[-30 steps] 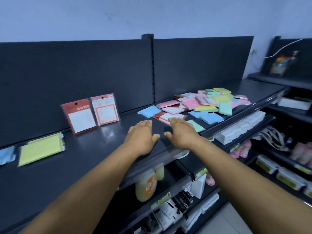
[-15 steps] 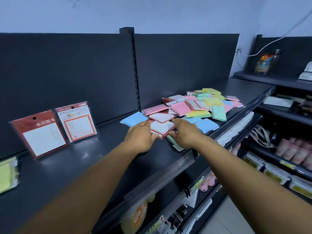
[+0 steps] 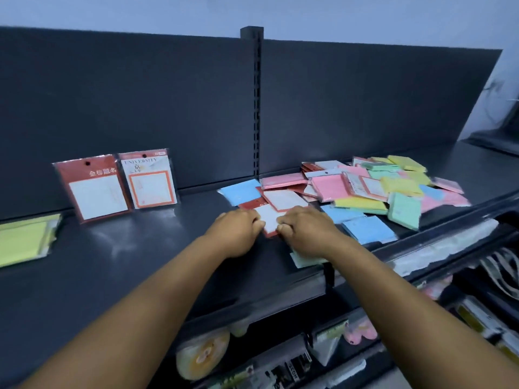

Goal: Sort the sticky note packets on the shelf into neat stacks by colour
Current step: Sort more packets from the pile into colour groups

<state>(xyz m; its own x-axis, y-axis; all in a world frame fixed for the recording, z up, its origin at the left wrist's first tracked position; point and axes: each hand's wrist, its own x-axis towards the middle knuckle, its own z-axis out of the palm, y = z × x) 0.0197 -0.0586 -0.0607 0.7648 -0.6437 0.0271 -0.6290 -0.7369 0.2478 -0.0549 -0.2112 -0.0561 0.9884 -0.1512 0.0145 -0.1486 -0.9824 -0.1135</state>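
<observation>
A loose heap of sticky note packets (image 3: pixel 373 189) in pink, yellow, green and blue covers the right part of the dark shelf (image 3: pixel 134 259). At the heap's near left edge lies a red-bordered white packet (image 3: pixel 269 220). My left hand (image 3: pixel 236 234) grips its left side and my right hand (image 3: pixel 303 231) grips its right side, fingers curled on it. A second red-bordered packet (image 3: pixel 283 199) lies just behind, and a blue packet (image 3: pixel 241 190) to its left. A pale green packet (image 3: pixel 304 261) is partly hidden under my right wrist.
Two red-and-white packets (image 3: pixel 95 189) (image 3: pixel 150 179) lean upright against the back panel at the left. A yellow-green packet (image 3: pixel 25 238) lies at the far left. Lower shelves (image 3: pixel 421 318) hold other goods. The shelf's front lip (image 3: pixel 280 299) runs under my forearms.
Both hands reached forward from the shelf's front edge to the heap and closed on the red-bordered packet. The view swung left and nearer.
</observation>
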